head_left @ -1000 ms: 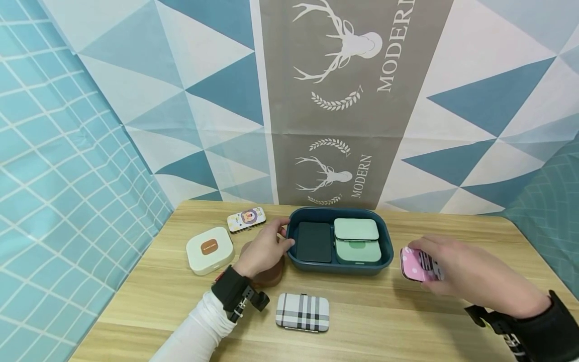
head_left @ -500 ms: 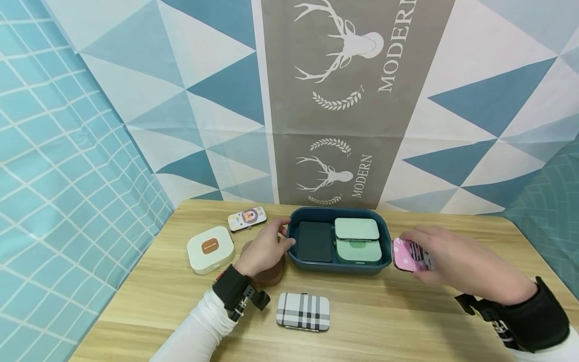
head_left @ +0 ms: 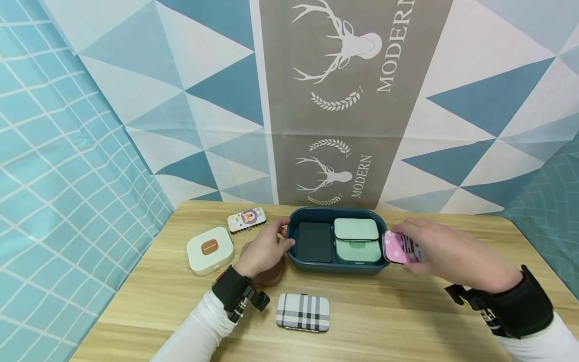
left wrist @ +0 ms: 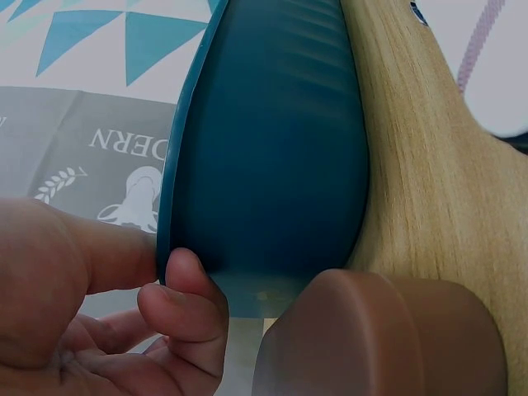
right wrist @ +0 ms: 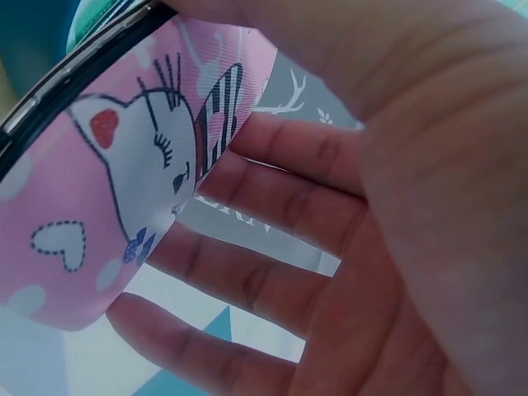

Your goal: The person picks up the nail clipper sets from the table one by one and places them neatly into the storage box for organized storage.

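Where the pink case (head_left: 397,248) is: pinched between thumb and fingers of the right hand (head_left: 441,251), at the right end of the blue bin (head_left: 336,269); contact unclear.
Left hand (head_left: 264,247): thumb and fingers grip the bin's left end, well apart from the case.

Pink case (head_left: 395,248): cat face, white dots, dark edge; tilted, held in right fingers (right wrist: 264,276), just by bin's right end. Bin (head_left: 341,268): dark blue, oblong, open-topped, part-filled, upright on desk (head_left: 384,322), left end in left fingers (left wrist: 190,318).
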`<control>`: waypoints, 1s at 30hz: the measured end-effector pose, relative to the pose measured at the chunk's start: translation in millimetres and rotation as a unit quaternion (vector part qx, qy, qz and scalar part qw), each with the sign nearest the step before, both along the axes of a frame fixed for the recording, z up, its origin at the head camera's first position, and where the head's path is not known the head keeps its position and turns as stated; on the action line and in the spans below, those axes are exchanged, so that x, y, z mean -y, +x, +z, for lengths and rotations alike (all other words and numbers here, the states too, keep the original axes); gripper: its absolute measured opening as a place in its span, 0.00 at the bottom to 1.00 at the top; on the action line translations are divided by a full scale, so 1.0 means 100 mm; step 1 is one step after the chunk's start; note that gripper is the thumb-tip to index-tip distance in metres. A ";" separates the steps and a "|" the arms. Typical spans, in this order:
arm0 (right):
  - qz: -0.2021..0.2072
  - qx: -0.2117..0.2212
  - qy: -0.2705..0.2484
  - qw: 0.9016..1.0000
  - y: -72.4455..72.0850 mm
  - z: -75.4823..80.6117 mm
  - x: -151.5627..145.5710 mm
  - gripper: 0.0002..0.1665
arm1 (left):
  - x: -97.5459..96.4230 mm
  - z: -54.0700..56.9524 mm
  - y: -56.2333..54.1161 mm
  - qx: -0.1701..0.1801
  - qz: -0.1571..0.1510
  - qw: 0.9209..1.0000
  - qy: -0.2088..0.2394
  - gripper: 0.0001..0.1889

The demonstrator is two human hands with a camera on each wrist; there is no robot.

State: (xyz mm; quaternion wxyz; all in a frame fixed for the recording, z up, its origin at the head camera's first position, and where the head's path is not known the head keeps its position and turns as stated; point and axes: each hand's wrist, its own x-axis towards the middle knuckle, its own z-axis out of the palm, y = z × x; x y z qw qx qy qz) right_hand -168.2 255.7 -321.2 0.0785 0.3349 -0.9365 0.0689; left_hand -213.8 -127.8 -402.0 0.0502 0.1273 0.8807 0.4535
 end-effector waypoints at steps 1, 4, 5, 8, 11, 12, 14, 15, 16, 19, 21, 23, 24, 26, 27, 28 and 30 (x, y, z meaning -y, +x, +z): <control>0.003 0.000 -0.001 1.000 -0.01 0.00 0.01 0.35 | 0.00 0.00 0.00 0.000 0.000 1.000 0.000 0.29; 0.010 0.001 -0.002 1.000 -0.04 0.01 0.03 0.35 | 0.00 0.00 0.00 0.000 0.002 1.000 0.000 0.29; 0.009 0.002 -0.001 1.000 -0.05 0.01 0.04 0.35 | 0.00 0.00 0.00 0.000 0.002 1.000 0.000 0.29; 0.011 0.003 0.002 1.000 -0.07 0.02 0.06 0.35 | 0.01 0.00 0.01 0.000 0.003 1.000 -0.002 0.29; 0.013 0.007 0.002 1.000 -0.09 0.03 0.09 0.35 | 0.01 0.01 0.01 -0.001 0.003 1.000 -0.004 0.29; 0.015 0.008 0.000 1.000 -0.10 0.03 0.10 0.35 | 0.01 0.01 0.01 -0.001 0.003 1.000 -0.005 0.29; 0.015 0.010 -0.002 1.000 -0.11 0.04 0.12 0.34 | 0.01 0.01 0.01 -0.002 0.003 1.000 -0.006 0.29; 0.017 0.011 -0.005 1.000 -0.12 0.04 0.12 0.34 | 0.01 0.01 0.01 -0.003 0.003 1.000 -0.006 0.29; 0.018 0.011 -0.007 1.000 -0.12 0.05 0.13 0.33 | 0.01 0.01 0.01 -0.003 0.002 1.000 -0.007 0.29; 0.023 0.011 -0.010 1.000 -0.14 0.05 0.16 0.32 | 0.01 0.01 0.01 -0.004 0.002 1.000 -0.007 0.29; 0.025 0.013 -0.011 1.000 -0.15 0.05 0.17 0.32 | 0.01 0.01 0.01 -0.005 0.002 1.000 -0.007 0.29; 0.026 0.014 -0.012 1.000 -0.16 0.05 0.19 0.32 | 0.01 0.01 0.01 -0.006 0.002 1.000 -0.007 0.29; 0.026 0.015 -0.012 0.999 -0.16 0.06 0.20 0.32 | 0.01 0.01 0.01 -0.006 0.002 1.000 -0.007 0.29; 0.027 0.016 -0.011 0.999 -0.17 0.06 0.22 0.31 | 0.01 0.01 0.01 -0.006 0.001 1.000 -0.007 0.29; 0.027 0.016 -0.010 0.999 -0.18 0.06 0.23 0.31 | 0.01 0.01 0.02 -0.006 0.001 1.000 -0.007 0.29; 0.027 0.014 -0.008 1.000 -0.18 0.06 0.24 0.30 | 0.01 0.01 0.02 -0.007 0.001 1.000 -0.007 0.29; 0.027 0.014 -0.004 1.000 -0.19 0.06 0.26 0.31 | 0.01 0.00 0.02 -0.007 0.001 1.000 -0.007 0.29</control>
